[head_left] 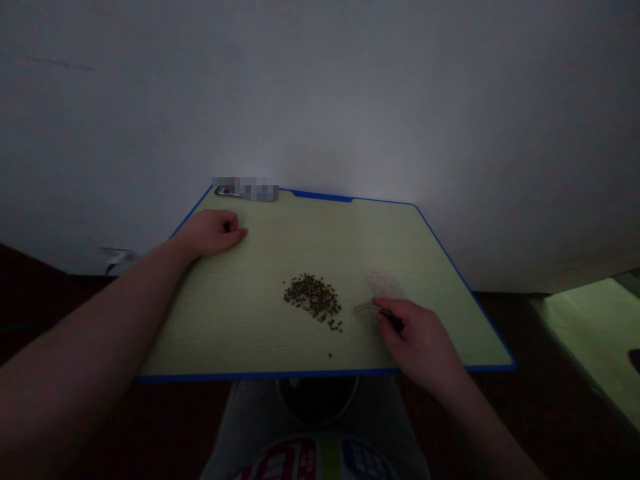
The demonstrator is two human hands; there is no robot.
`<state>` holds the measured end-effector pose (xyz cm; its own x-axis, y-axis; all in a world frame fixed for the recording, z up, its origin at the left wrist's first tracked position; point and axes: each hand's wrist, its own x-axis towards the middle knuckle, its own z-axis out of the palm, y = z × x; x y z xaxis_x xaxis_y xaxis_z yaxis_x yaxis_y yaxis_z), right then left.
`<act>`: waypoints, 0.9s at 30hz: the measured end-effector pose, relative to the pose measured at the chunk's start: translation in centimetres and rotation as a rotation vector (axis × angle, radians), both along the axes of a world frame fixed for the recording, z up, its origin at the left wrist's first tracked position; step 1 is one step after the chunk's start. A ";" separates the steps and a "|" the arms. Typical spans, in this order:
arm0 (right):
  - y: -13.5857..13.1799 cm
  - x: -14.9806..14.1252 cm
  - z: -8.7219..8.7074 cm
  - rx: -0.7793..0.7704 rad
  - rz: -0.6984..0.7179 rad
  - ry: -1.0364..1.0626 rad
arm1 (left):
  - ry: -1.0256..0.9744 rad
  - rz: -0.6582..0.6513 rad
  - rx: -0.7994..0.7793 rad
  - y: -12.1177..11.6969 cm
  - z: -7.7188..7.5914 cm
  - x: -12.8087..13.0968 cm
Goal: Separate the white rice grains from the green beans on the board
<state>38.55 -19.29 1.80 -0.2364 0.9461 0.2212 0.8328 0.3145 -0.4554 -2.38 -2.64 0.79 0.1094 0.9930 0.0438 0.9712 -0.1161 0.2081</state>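
Observation:
My right hand is closed round what looks like a fork, its thin curved end pointing left and low over the table. Just beyond those fingers lies a small patch of pale grains, like rice. Left of the fork, and apart from it, is a pile of small greenish-brown beans or seeds, with some pale grains among them. A few strays lie near its lower right side. My left hand rests at the table's left side, fingers curled in and thumb forward, with nothing visible in it.
The pale table has a blue edge and stands against a grey wall. A pixelated flat object lies at its far left corner. Below the front edge, a dark round container sits between my legs. A plug is in the wall at left.

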 end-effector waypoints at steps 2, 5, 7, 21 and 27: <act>-0.1 -0.7 0.1 -0.013 0.017 -0.005 | 0.000 0.000 0.003 0.0 0.0 0.0; 0.2 -1.5 0.1 -0.019 0.010 -0.024 | 0.000 0.010 -0.008 0.0 0.1 0.0; 0.6 -1.8 0.1 -0.018 0.006 -0.032 | 0.004 0.018 -0.016 0.0 0.1 0.0; 1.6 -3.4 -0.1 -0.036 -0.043 -0.102 | 0.024 0.011 -0.012 0.2 -0.1 -0.2; 1.8 -2.7 0.2 -0.033 -0.121 -0.139 | 0.016 0.015 -0.008 0.0 0.1 0.1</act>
<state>35.82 -17.48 1.99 -0.1464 0.9758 0.1625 0.9194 0.1948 -0.3417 -2.26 -2.69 0.86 0.0949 0.9949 0.0340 0.9761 -0.0997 0.1932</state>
